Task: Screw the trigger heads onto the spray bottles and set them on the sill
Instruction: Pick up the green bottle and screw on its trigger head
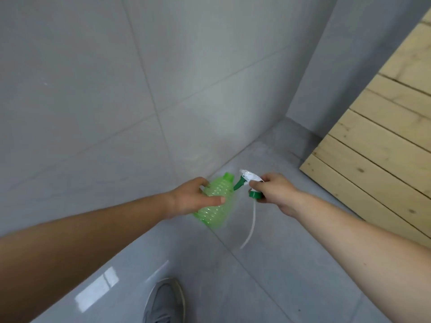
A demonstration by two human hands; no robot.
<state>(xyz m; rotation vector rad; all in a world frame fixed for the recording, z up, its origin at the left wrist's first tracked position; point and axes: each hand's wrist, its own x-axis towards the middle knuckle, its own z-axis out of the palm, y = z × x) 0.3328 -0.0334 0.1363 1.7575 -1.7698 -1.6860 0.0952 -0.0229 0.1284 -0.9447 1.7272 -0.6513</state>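
Observation:
My left hand (pixel 193 199) grips a translucent green ribbed spray bottle (pixel 218 206), tilted with its open neck up and to the right. My right hand (pixel 272 192) holds a white trigger head (pixel 250 179) with a green lever and green screw collar, just right of the bottle's neck and apart from it. A thin white dip tube (pixel 250 227) hangs down from the collar. Bottle and head are both held in the air above the floor.
Grey tiled wall (pixel 116 101) stands ahead and meets the grey tiled floor (pixel 268 276) near the bottle. A slatted wooden panel (pixel 382 141) leans at the right. My grey shoe (pixel 164 301) shows at the bottom. No sill is in view.

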